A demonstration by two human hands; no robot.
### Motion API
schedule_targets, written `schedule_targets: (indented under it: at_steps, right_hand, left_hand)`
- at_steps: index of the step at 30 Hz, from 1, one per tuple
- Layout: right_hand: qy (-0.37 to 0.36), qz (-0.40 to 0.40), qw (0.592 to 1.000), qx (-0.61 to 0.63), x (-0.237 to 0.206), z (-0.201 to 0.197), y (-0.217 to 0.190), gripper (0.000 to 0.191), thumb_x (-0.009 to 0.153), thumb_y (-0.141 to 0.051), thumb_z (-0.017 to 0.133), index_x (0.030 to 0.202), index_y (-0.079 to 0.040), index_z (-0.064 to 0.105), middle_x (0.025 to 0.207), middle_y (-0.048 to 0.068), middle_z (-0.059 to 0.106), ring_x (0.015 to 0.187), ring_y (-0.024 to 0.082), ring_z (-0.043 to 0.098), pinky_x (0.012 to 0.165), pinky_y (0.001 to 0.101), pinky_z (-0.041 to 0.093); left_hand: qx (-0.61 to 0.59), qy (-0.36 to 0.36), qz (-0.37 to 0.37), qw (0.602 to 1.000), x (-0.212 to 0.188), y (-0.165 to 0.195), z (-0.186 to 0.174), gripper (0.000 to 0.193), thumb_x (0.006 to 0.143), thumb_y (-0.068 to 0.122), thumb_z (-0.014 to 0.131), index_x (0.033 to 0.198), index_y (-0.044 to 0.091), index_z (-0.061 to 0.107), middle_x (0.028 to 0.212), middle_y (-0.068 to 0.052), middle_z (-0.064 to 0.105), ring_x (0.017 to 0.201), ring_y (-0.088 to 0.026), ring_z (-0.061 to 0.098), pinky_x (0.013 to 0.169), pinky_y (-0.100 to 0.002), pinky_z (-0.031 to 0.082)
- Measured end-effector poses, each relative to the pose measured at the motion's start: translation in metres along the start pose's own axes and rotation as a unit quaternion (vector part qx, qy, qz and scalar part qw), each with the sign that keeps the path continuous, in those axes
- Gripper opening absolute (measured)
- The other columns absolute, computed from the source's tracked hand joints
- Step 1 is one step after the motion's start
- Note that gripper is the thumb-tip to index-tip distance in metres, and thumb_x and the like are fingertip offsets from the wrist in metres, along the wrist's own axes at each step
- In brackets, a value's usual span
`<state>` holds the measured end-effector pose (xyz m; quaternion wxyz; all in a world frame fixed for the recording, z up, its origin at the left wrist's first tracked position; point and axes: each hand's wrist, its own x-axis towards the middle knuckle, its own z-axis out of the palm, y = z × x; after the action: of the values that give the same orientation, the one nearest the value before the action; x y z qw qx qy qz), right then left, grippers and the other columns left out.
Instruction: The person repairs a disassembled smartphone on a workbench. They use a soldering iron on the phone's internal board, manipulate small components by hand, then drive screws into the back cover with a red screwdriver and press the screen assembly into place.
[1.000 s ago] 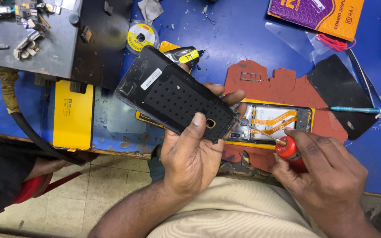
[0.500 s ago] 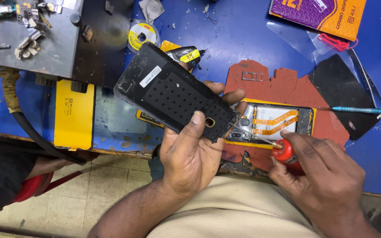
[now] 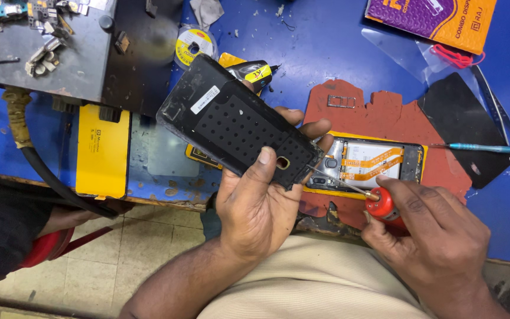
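Resting tilted in left hand (image 3: 255,207) grip: back cover (image 3: 237,129)

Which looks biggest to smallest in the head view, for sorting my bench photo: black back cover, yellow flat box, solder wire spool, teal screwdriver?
1. black back cover, though held nearer the camera
2. yellow flat box
3. teal screwdriver, long but thin
4. solder wire spool
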<state>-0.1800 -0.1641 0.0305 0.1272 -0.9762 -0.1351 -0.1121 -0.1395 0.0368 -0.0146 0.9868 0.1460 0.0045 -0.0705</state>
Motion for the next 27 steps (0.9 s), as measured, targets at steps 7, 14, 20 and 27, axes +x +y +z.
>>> schedule_targets:
  at_steps: [7, 14, 20, 27]
  right_hand:
    - [-0.003, 0.0, 1.0, 0.01, -0.0011, 0.0013, -0.0032, 0.048, 0.063, -0.012, 0.083, 0.108, -0.001, 0.072, 0.094, 0.014, 0.071, 0.079, 0.031, 0.068, 0.071, 0.0416, 0.056]
    - [0.004, -0.007, 1.0, 0.027, -0.0032, 0.0055, -0.0069, 0.048, 0.064, -0.014, 0.084, 0.109, -0.002, 0.072, 0.095, 0.013, 0.071, 0.081, 0.03, 0.069, 0.07, 0.0414, 0.056]
    - [0.005, 0.005, 1.0, -0.004, -0.0035, 0.004, -0.0067, 0.048, 0.064, -0.01, 0.083, 0.11, -0.001, 0.074, 0.093, 0.014, 0.071, 0.077, 0.031, 0.068, 0.069, 0.0418, 0.056]
    - [0.0, -0.003, 1.0, 0.029, -0.0055, 0.0077, -0.0093, 0.051, 0.063, -0.016, 0.085, 0.109, -0.002, 0.072, 0.095, 0.014, 0.071, 0.081, 0.03, 0.069, 0.071, 0.0416, 0.056]
  left_hand:
    - [-0.007, 0.003, -0.001, 1.0, 0.0003, 0.0008, -0.0009, 0.04, 0.115, 0.006, 0.044, 0.155, 0.003, 0.039, 0.148, -0.017, 0.052, 0.146, -0.042, 0.05, 0.13, -0.06, 0.039]
    - [-0.007, 0.004, -0.01, 1.0, 0.0002, 0.0036, -0.0015, 0.039, 0.115, 0.008, 0.046, 0.153, 0.001, 0.04, 0.143, -0.017, 0.051, 0.144, -0.041, 0.05, 0.129, -0.062, 0.04]
    - [-0.012, -0.005, -0.014, 1.0, -0.0005, 0.0061, -0.002, 0.04, 0.115, 0.009, 0.047, 0.154, 0.002, 0.04, 0.145, -0.017, 0.051, 0.143, -0.04, 0.05, 0.127, -0.06, 0.039]
    - [-0.012, -0.008, -0.012, 1.0, -0.001, 0.0052, -0.003, 0.037, 0.116, 0.007, 0.047, 0.151, -0.001, 0.04, 0.145, -0.016, 0.051, 0.142, -0.037, 0.05, 0.127, -0.056, 0.038]
